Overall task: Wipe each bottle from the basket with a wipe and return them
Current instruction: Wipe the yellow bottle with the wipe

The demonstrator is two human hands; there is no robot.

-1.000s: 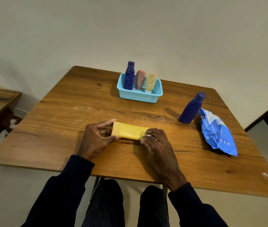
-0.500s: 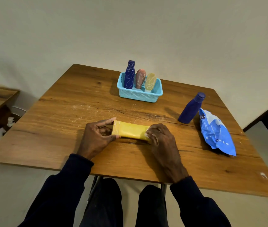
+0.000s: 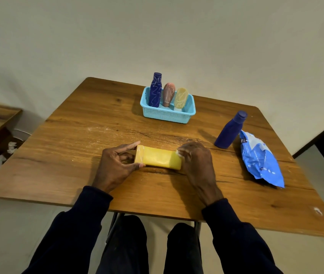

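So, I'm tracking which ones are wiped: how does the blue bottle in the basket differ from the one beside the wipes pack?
The basket bottle has pale squiggly lines; the table bottle looks plain. The basket bottle stands in the basket beside two others; the table bottle stands on the table. Both are dark blue and capped.

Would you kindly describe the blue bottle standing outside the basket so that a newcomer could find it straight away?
On the wooden table, look to the right side, where a crumpled blue wipes pack lies. The lone bottle stands just left of it, apart from the turquoise basket. Unlike the patterned blue bottle in the basket, it is plain, with no pale scribbled lines.
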